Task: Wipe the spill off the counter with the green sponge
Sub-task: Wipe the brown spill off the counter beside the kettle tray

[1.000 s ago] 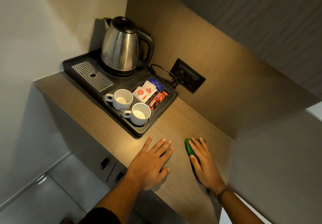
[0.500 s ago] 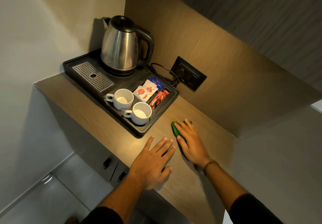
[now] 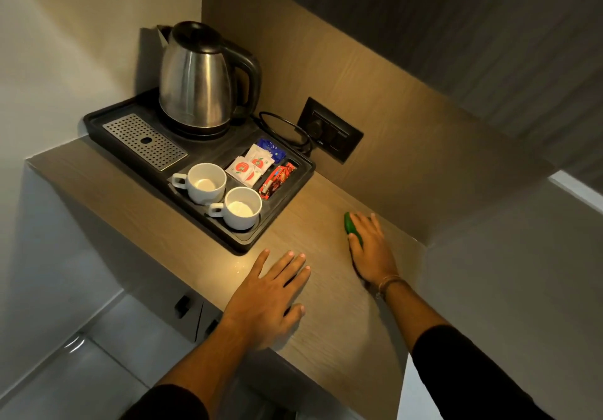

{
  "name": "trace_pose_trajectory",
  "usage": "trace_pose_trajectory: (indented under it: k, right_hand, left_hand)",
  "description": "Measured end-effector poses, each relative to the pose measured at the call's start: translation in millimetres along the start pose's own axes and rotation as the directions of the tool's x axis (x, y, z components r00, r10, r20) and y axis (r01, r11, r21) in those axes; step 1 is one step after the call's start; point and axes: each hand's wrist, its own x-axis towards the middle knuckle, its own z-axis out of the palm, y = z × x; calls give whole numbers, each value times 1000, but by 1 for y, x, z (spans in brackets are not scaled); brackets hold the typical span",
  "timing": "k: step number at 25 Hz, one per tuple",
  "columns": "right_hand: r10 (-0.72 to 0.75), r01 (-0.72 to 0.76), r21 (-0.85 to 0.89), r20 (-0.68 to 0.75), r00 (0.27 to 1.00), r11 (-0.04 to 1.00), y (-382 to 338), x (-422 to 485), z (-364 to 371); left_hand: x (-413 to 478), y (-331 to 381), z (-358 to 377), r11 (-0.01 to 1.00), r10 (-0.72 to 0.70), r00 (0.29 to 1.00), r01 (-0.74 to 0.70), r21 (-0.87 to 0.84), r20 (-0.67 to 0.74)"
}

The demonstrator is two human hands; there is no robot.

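Right of centre in the frame, the right hand (image 3: pixel 372 246) presses its flat, close-set fingers (image 3: pixel 365 223) onto the green sponge (image 3: pixel 351 227) on the bench (image 3: pixel 326 305), while the left hand (image 3: pixel 267 299) lies spread beside it.

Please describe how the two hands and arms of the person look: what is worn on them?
Both hands are bare, without gloves or rings that I can see. The left hand has a dark sleeve pushed far up the forearm. The right hand wears a thin bracelet of light cords at the wrist, and its dark sleeve ends mid-forearm.
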Motion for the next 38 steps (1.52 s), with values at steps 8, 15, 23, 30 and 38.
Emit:
trace_pose_trajectory:
  k: [8,15,23,30,38]
  right_hand:
    - [209,-208,21,-147,967,978,-28,-94,12]
    - [209,-209,17,-108,972,978,-69,-198,10]
    - [294,-289,75,-75,953,955,-119,-230,21]
    - [302,-293,95,-108,947,951,-149,-236,12]
    - [-286,284,95,6,958,954,-332,-379,89]
  left_hand:
    - [-1,1,-5,1000,10,1000,-10,15,27]
    - [-2,1,-10,999,18,996,-21,45,83]
    - [-13,5,-25,996,-19,992,8,86,127]
    - [-123,-8,-55,987,-145,988,140,85,57]
    - [-423,6,-74,827,-510,838,540,157,-194]
